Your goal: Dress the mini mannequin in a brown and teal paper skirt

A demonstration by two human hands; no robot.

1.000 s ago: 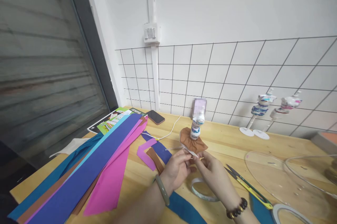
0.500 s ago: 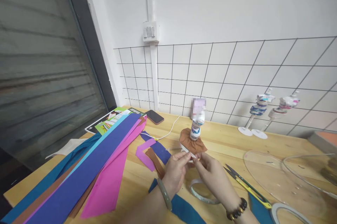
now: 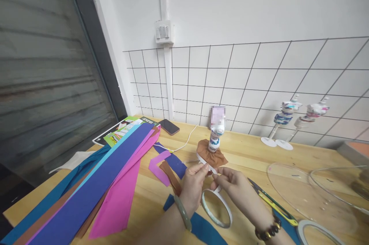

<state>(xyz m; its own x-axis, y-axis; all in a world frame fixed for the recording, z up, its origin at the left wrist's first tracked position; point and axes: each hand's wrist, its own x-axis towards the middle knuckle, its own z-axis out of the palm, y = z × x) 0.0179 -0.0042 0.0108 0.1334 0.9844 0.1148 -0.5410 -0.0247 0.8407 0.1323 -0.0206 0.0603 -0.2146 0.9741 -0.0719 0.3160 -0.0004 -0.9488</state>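
Note:
My left hand (image 3: pixel 193 185) and my right hand (image 3: pixel 234 187) are close together over the wooden table (image 3: pixel 248 156), both pinching a thin white strip of tape (image 3: pixel 205 163). The strip leads to a white tape roll (image 3: pixel 216 208) that hangs tilted under my right hand. Just beyond my fingers stands a small doll figure (image 3: pixel 215 139) with a brown crepe-paper skirt (image 3: pixel 211 155) and blue-and-white wrapping.
Long crepe-paper strips (image 3: pixel 95 187) in purple, pink, blue and brown lie at left. Scissors (image 3: pixel 273 206) lie right of my hands, near clear plastic domes (image 3: pixel 317 195) and another tape roll (image 3: pixel 315 233). A phone (image 3: pixel 169 126) with cable and two figures on stands (image 3: pixel 288 122) sit by the grid wall.
The tape roll has lifted off the table and now hangs tilted below my right hand. My hands have drawn slightly apart along the strip.

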